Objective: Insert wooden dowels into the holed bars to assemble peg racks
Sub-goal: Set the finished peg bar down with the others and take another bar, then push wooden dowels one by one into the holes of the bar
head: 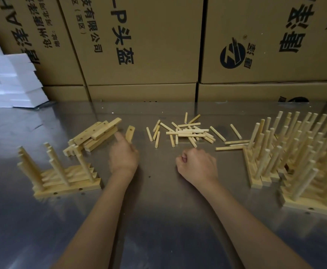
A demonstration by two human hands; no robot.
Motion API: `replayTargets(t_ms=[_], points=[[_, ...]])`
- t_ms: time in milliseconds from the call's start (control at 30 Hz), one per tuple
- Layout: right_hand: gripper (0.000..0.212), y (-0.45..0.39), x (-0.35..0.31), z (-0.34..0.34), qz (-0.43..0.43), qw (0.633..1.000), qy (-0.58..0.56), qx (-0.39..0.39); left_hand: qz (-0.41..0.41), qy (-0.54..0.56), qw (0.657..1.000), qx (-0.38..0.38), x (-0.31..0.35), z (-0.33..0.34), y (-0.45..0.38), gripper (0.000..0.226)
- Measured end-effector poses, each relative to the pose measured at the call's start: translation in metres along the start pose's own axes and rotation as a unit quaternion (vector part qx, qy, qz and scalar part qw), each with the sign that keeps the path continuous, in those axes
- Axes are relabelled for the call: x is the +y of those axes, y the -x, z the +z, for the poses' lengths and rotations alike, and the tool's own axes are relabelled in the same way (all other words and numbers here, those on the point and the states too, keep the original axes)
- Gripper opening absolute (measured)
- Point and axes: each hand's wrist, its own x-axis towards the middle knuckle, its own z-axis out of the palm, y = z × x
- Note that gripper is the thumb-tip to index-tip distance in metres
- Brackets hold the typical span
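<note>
On the metal table [158,210], loose dowels [186,133] lie scattered at 12 o'clock, with a pile of holed bars [96,133] at 10 o'clock. Finished peg racks [302,152] stand crowded at 3 o'clock, and a smaller group of peg racks [61,171] at 9 o'clock. Cardboard boxes [139,45] are stacked behind the table, foam sheets [9,80] at 11 o'clock.

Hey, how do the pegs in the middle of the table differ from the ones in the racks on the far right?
The loose pegs lie flat, scattered and crossing at mixed angles; the pegs in the racks on the right stand up in orderly rows. The loose ones rest on the bare metal table; the rack ones are seated in wooden bars. Both are the same pale round wood.
</note>
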Motion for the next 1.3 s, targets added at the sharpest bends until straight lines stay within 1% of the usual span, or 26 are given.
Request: replayTargets(t_ms=[33,67,100,133,167,200,233,267,300,333,433,500,533,600,633,733,800,900,967,1000,1067,1100,1167,1233,1300], points=[[0.039,0.0,-0.001,0.0,-0.001,1.0,0.004,-0.001,-0.026,0.078,0.997,-0.017,0.005,-0.001,0.002,0.022],[0.039,0.001,-0.001,0.0,-0.003,1.0,0.007,-0.002,-0.068,0.165,0.983,-0.035,0.01,-0.002,0.002,0.023],[0.039,0.001,-0.002,-0.001,-0.006,1.0,0.01,-0.002,-0.116,0.259,0.957,-0.055,0.015,-0.004,0.003,0.027],[0.039,0.001,-0.003,-0.001,-0.009,1.0,0.015,-0.004,-0.159,0.346,0.921,-0.081,0.018,-0.005,0.005,0.034],[0.039,0.001,-0.004,-0.002,-0.013,1.0,0.021,-0.006,-0.188,0.408,0.888,-0.102,0.02,-0.005,0.008,0.042],[0.039,0.002,-0.004,-0.002,-0.013,0.999,0.029,-0.01,-0.201,0.442,0.867,-0.114,0.02,-0.004,0.012,0.051],[0.039,0.003,-0.005,-0.002,-0.011,0.999,0.036,-0.014,-0.203,0.459,0.857,-0.119,0.019,-0.002,0.016,0.061],[0.039,0.004,-0.005,-0.004,-0.006,0.999,0.042,-0.017,-0.2,0.468,0.853,-0.118,0.017,0.0,0.021,0.067],[0.038,0.004,-0.006,-0.004,0.0,0.999,0.044,-0.019,-0.195,0.473,0.851,-0.115,0.014,0.002,0.024,0.068],[0.038,0.003,-0.007,-0.005,0.009,0.999,0.041,-0.02,-0.188,0.479,0.85,-0.114,0.012,0.003,0.026,0.064],[0.031,-0.007,-0.018,-0.009,0.021,1.0,0.001,-0.023,-0.18,0.478,0.851,-0.118,0.01,0.002,0.025,0.039],[0.023,-0.021,-0.033,-0.009,0.009,0.999,-0.026,-0.034,-0.173,0.465,0.86,-0.121,0.012,0.002,0.023,0.016],[0.021,-0.03,-0.042,-0.007,0.006,0.998,-0.038,-0.044,-0.176,0.459,0.862,-0.124,0.014,0.002,0.023,0.016],[0.017,-0.046,-0.06,0.002,0.01,0.996,-0.063,-0.066,-0.184,0.448,0.865,-0.129,0.015,0.004,0.021,0.034],[0.016,-0.053,-0.068,0.007,0.021,0.994,-0.071,-0.077,-0.179,0.451,0.865,-0.129,0.015,0.007,0.02,0.036],[0.022,-0.067,-0.081,0.022,0.055,0.991,-0.044,-0.112,-0.174,0.459,0.859,-0.145,0.016,0.009,0.019,0.037],[0.018,-0.07,-0.085,0.023,0.055,0.988,0.001,-0.142,-0.17,0.452,0.862,-0.153,0.015,0.011,0.018,0.038],[0.019,-0.069,-0.088,0.007,0.039,0.98,0.047,-0.189,-0.164,0.433,0.872,-0.162,0.016,0.01,0.017,0.039],[0.01,-0.062,-0.085,-0.009,0.035,0.974,0.046,-0.218,-0.167,0.424,0.873,-0.174,0.017,0.009,0.017,0.04],[0.012,-0.055,-0.08,-0.017,0.04,0.971,0.035,-0.233,-0.171,0.417,0.874,-0.182,0.017,0.007,0.018,0.041],[0.018,-0.035,-0.066,-0.032,0.069,0.965,-0.026,-0.253,-0.17,0.393,0.881,-0.203,0.017,0.004,0.022,0.042],[0.019,-0.024,-0.056,-0.038,0.087,0.959,-0.074,-0.258,-0.162,0.39,0.88,-0.218,0.017,0.003,0.024,0.038],[0.019,-0.003,-0.037,-0.049,0.122,0.938,-0.209,-0.247,-0.136,0.417,0.857,-0.27,0.019,-0.003,0.031,0.027],[0.012,0.018,-0.018,-0.06,0.149,0.905,-0.343,-0.204,-0.112,0.449,0.824,-0.327,0.024,-0.007,0.041,0.024],[0.008,0.037,-0.002,-0.072,0.158,0.876,-0.429,-0.155,-0.089,0.451,0.803,-0.38,0.03,-0.009,0.051,0.027]])
